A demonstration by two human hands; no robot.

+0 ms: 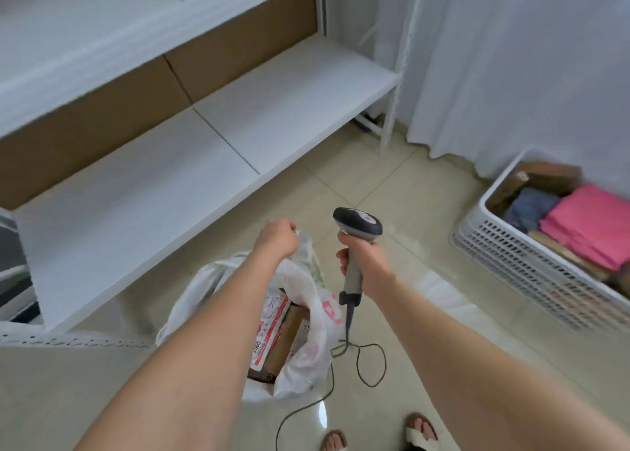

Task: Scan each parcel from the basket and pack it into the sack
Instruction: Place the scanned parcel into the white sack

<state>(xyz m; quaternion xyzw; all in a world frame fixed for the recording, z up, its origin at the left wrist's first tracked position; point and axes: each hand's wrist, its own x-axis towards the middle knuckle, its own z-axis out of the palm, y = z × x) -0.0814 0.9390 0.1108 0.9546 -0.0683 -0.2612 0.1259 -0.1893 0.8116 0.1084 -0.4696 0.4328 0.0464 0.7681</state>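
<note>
My left hand grips the top edge of a translucent white plastic sack that stands on the floor below my arms. Inside the sack I see a red-and-white printed parcel and a brown cardboard box. My right hand grips the grey handle of a barcode scanner with a dark head, held upright just right of the sack. Its cable loops on the floor. A white slatted basket at the right holds pink, blue and brown parcels.
A low white shelf unit with brown backing runs along the left and back. White curtains hang behind the basket. Beige floor tiles lie between shelf and basket. My sandalled feet are at the bottom edge.
</note>
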